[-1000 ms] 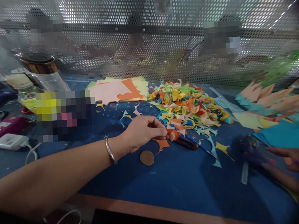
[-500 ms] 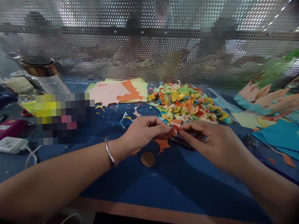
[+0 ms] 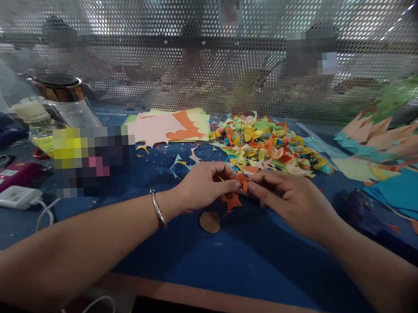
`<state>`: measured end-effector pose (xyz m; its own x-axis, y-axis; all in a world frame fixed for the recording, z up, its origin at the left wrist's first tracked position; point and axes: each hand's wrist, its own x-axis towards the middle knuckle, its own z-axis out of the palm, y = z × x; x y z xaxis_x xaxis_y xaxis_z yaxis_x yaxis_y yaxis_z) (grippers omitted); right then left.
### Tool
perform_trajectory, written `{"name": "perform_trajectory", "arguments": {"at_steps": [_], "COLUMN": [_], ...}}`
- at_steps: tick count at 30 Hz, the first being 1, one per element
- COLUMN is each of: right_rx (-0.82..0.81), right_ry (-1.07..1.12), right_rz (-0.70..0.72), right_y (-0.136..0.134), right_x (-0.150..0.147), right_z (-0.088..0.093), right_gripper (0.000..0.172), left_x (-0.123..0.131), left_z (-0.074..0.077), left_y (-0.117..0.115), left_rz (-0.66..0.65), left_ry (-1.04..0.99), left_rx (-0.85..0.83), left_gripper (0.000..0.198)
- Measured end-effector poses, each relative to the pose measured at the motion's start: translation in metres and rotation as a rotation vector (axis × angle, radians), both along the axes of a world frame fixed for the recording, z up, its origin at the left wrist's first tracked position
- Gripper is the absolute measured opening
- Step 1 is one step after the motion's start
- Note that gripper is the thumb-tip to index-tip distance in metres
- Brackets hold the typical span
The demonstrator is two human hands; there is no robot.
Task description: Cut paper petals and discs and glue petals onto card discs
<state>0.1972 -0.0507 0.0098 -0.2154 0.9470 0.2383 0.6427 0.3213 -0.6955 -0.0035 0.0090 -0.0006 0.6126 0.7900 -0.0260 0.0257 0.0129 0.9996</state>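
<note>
Capped bottle [image 3: 37, 123] holding yellow liquid [image 3: 44, 144]

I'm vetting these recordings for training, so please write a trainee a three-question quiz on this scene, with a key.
1. Which wrist wears the bracelet?
2. Which lies nearer the front edge of the blue table: (a) the heap of cut paper or (b) the round brown disc?
3. Fill in: The small piece between the fingers of the left hand and the right hand is ___ in colour.

Key: 1. left; 2. b; 3. orange.
</note>
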Motion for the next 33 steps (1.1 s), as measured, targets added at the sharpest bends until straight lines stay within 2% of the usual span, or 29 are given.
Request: {"name": "perform_trajectory", "arguments": {"at_steps": [9, 17, 20, 23, 26, 29, 33], "right_rx": [-0.044, -0.038, -0.013, -0.036, -0.098, -0.124, -0.095], "right_ry": [0.003, -0.05, -0.049, -0.056, -0.112, -0.16, -0.211], "right_rz": [-0.023, 0.015, -0.006, -0.028, 0.032, 0.08, 0.042], "right_y": [0.003, 0.005, 0.005, 0.005, 0.004, 0.004, 0.006], "right_x": [0.006, 0.009, 0.011, 0.014, 0.016, 0.017, 0.023], "right_z": [-0.011, -0.011, -0.008, -0.008, -0.01, -0.009, -0.005], "right_gripper": [0.038, 0.038, 0.039, 0.041, 0.044, 0.044, 0.042], "left_x": [0.002, 0.001, -0.001, -0.005, -0.009, -0.012, -0.015], "left_z": [-0.002, -0.001, 0.003, 0.005, 0.005, 0.003, 0.003], "left_y": [0.0, 0.001, 0.001, 0.006, 0.014, 0.021, 0.023], "left_rz": [-0.002, 0.017, 0.084, 0.222, 0.297, 0.272, 0.158], "left_ry": [0.017, 0.184, 0.207, 0.185, 0.192, 0.259, 0.399], "left_rx": [0.079, 0.374, 0.489, 0.584, 0.608, 0.611, 0.606], "left_gripper": [0.024, 0.015, 0.015, 0.013, 0.01, 0.009, 0.013]}}
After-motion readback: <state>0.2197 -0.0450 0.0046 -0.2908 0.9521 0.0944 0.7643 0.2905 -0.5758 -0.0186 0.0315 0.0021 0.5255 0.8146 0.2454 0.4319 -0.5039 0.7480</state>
